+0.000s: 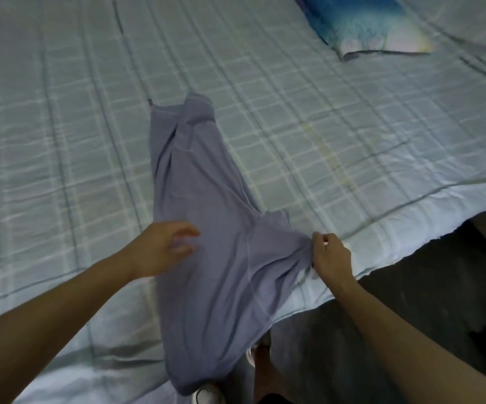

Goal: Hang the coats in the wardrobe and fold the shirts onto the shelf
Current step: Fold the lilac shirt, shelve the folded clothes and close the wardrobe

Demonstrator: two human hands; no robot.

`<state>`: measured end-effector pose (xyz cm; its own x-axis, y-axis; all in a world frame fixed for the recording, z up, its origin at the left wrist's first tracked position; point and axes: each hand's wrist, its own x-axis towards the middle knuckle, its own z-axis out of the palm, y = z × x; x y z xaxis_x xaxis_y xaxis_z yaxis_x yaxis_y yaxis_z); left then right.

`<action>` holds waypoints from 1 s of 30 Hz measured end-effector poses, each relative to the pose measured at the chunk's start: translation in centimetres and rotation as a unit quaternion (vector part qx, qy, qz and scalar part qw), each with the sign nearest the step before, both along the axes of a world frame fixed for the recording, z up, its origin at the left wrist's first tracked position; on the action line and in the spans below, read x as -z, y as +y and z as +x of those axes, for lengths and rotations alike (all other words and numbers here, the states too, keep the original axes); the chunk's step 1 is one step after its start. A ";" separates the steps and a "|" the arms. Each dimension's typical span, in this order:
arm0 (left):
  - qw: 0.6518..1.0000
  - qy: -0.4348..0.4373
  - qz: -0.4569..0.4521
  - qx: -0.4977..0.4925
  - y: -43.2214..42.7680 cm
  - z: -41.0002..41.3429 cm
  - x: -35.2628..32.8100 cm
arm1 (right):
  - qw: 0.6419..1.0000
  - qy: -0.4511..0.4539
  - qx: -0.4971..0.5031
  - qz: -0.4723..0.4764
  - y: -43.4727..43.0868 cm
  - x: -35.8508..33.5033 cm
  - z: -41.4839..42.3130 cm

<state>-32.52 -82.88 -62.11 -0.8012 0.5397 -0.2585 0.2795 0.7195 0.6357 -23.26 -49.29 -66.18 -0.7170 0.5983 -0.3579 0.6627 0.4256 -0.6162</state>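
Note:
A lavender-grey shirt (203, 217) lies lengthwise on the bed, its far end near the middle of the mattress and its near end hanging over the bed's edge. My right hand (330, 255) pinches the shirt's right sleeve at the bed's edge and pulls the cloth taut sideways. My left hand (163, 247) hovers over the shirt's left side with fingers spread and relaxed, holding nothing. No coat, wardrobe or shelf is in view.
The bed is covered by a pale blue checked quilt (60, 141). A blue and white pillow (361, 24) lies at the far right. The bed's edge runs diagonally at the right, with dark floor (411, 287) beyond. My feet (206, 395) show below the shirt.

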 end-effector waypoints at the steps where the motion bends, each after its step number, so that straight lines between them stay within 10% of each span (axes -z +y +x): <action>1: 0.999 0.027 -0.016 0.035 0.6 -0.1 0.6 | 1.000 -0.017 -0.005 -0.024 -0.1 0.0 -0.2; 7: 0.962 0.081 -0.197 0.172 2.9 -0.8 3.4 | 0.984 -0.034 0.022 -0.171 -0.9 0.6 -0.6; 15: 0.948 0.060 -0.240 0.200 2.9 -0.9 4.6 | 0.952 0.291 -0.077 -0.059 -6.2 -3.1 -0.9; 19: 1.000 0.002 0.027 -0.007 3.4 -0.9 2.5 | 0.927 0.281 -0.245 -0.041 -11.7 -4.5 -2.4; 24: 0.939 -0.067 0.119 -0.314 2.7 -1.3 1.1 | 0.889 0.196 -0.341 -0.235 -14.7 -3.9 -3.1; 27: 0.971 0.075 -0.027 -0.225 1.4 -0.5 1.4 | 0.897 0.208 -0.389 -0.022 -13.3 -2.7 -2.9; 30: 0.981 0.177 -0.054 -0.067 0.8 1.4 2.3 | 0.797 0.098 -0.573 0.165 -12.1 -0.4 -1.7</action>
